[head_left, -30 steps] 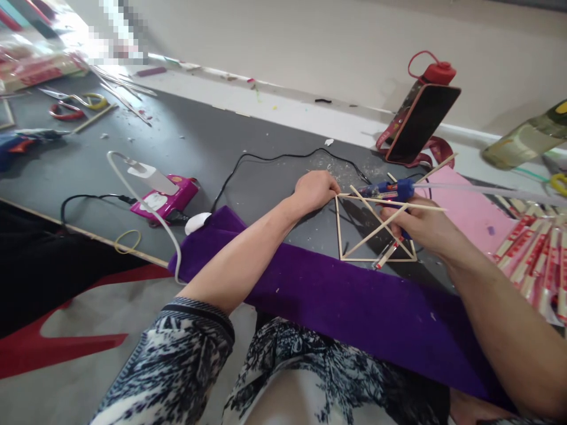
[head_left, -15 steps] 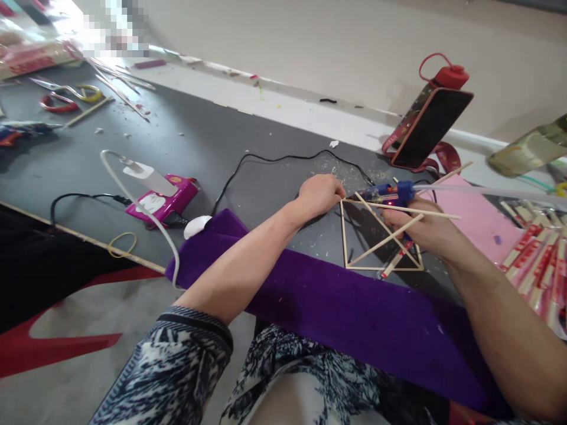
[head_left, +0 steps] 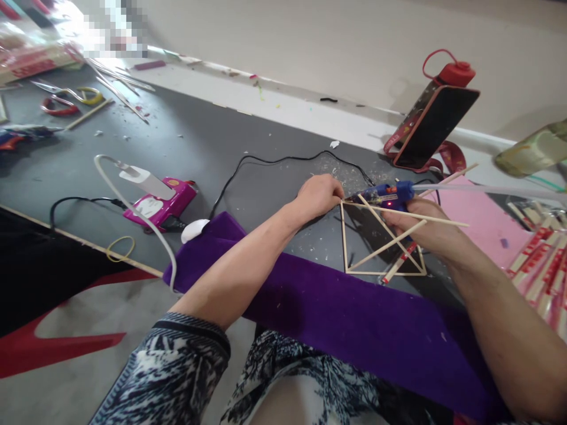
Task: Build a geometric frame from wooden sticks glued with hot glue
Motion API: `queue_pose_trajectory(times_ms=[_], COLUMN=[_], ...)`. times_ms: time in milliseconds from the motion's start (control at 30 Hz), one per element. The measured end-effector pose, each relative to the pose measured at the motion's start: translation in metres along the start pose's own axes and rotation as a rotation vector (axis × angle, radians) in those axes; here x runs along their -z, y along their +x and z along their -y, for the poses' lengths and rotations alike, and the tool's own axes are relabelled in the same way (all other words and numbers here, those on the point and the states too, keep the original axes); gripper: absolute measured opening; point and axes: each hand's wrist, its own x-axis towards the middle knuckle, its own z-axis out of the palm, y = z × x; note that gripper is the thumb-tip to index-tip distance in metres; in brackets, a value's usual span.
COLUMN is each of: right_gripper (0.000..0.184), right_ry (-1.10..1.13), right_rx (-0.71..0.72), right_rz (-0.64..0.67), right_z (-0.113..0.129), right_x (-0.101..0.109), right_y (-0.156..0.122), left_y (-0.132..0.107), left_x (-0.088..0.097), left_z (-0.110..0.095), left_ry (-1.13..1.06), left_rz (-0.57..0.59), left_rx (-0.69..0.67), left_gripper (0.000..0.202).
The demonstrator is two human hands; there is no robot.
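A frame of thin wooden sticks [head_left: 381, 245] lies on the grey mat, square with crossing diagonals. My left hand [head_left: 318, 195] is closed, pinching the frame's top left corner. My right hand [head_left: 426, 227] grips a blue glue gun [head_left: 386, 193] with a clear glue stick trailing right. The gun's nozzle points left at the corner beside my left fingers. A long loose stick [head_left: 420, 217] crosses over my right hand.
A purple cloth [head_left: 345, 319] lies over my lap edge. A pink glue gun [head_left: 160, 201] with cables sits left. A phone [head_left: 432, 130] leans on a red-capped bottle behind. Pink foam [head_left: 481, 218] and wrapped chopsticks [head_left: 538, 265] lie right; scissors [head_left: 66, 100] far left.
Both hands stay at the stick frame's corner; only the view has shifted slightly.
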Motion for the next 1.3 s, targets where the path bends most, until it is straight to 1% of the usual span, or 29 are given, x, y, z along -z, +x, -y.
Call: queue_pose_trajectory(times_ms=[133,300,467,633,833,967,1100,1167,1233,1300], right_gripper=[0.045,0.049,0.05,0.047,0.044,0.049,0.051,0.053,0.053,0.051], right_ry=[0.076,0.027,0.078,0.116,0.094,0.056,0.036,0.007,-0.008,0.016], right_rx=[-0.016,-0.055,0.022,0.069,0.097,0.108,0.11,0.078,0.046,0.059], right_rz=[0.035,0.015,0.043,0.015,0.002,0.0,-0.013,-0.016,-0.013,-0.012], right_z=[0.005,0.0,-0.005,-0.009,-0.011,-0.009,-0.011,-0.015,-0.017,-0.017], right_x=[0.0,-0.001,-0.003,-0.006,-0.008,-0.007,-0.007,-0.007,-0.007,-0.008], right_y=[-0.003,-0.002,0.0,0.003,0.005,0.004,0.003,0.004,0.004,0.004], left_y=[0.0,0.001,0.0,0.0,0.0,0.0,-0.003,-0.006,-0.008,-0.01], left_x=[0.0,-0.002,-0.002,-0.001,-0.001,0.001,0.006,0.011,0.017,0.021], left_z=[0.0,0.0,0.0,-0.001,0.0,0.0,0.0,0.0,-0.001,-0.002], left_ry=[0.015,0.01,0.003,0.0,0.002,-0.015,-0.052,-0.066,-0.04,0.019], left_rz=[-0.011,-0.036,-0.033,-0.019,-0.024,-0.015,-0.006,-0.022,-0.041,-0.048], left_rx=[0.002,0.03,0.04,0.053,0.047,0.031,0.019,0.037,0.07,0.111], left_gripper=[0.021,0.024,0.029,0.033,0.033,0.033,0.035,0.03,0.019,0.014])
